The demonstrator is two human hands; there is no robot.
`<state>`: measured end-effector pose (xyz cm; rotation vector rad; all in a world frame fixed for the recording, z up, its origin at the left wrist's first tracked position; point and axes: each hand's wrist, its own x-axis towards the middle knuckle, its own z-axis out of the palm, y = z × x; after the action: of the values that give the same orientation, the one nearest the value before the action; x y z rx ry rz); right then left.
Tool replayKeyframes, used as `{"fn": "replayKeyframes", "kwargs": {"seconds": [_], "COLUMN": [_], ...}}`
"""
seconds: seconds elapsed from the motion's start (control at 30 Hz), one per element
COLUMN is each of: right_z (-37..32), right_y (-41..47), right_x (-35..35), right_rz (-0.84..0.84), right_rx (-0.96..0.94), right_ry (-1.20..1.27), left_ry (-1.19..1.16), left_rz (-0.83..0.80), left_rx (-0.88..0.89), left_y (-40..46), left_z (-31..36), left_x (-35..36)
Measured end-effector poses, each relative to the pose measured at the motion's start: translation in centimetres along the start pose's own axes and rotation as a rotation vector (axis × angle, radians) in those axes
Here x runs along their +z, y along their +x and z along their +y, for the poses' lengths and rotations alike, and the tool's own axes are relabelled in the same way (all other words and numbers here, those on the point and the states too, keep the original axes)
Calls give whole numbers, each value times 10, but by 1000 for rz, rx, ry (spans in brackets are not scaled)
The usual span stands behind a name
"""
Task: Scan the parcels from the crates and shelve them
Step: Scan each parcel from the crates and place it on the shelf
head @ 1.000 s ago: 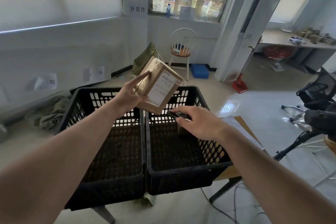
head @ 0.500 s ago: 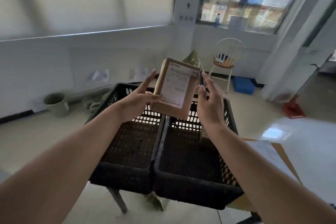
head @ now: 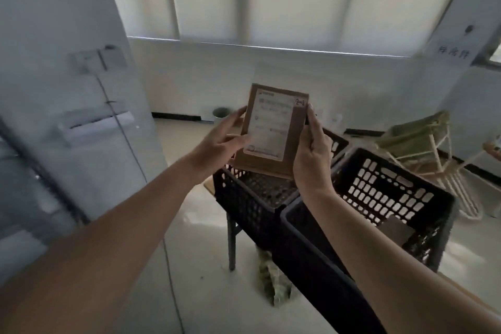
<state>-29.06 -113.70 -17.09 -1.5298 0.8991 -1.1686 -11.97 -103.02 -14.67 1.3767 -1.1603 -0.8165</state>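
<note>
From the head camera, two black plastic crates stand side by side on a low table whose tan top [head: 461, 289] shows at the right. Both crates have slotted lattice walls and rounded rims. The left crate [head: 244, 203] shows a bare mesh floor in the part that is visible; the right crate [head: 379, 198] holds a flat brownish shape low against its far wall, too dim to identify.

One parcel [head: 273, 130], a flat rectangular cardboard box, is held upright in the air above the left crate's far side. Its white printed label faces the camera, with "2-1" at the top right corner.

The left hand [head: 217, 146] grips the parcel's left edge, thumb on the label. The right hand [head: 311, 152] grips the right edge, its fingers curled behind the parcel.

A pale round bin [head: 221, 114] stands on the floor by the wall.
</note>
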Motion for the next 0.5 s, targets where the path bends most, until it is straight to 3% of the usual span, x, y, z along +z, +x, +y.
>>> {"fn": "replayKeyframes", "kwargs": {"seconds": [0.3,0.5], "right_z": [-51,-73], "right_y": [-106,-211], "right_x": [139,246], "right_rz": [-390,-562], "right_rx": [-125,-148], "right_ry": [129,163], "left_ry": [448,584], "left_rz": [496,701], "left_rx": [116,108], "left_y": [-171,-307], "left_z": [10,9], "left_x": [-113,-191]}}
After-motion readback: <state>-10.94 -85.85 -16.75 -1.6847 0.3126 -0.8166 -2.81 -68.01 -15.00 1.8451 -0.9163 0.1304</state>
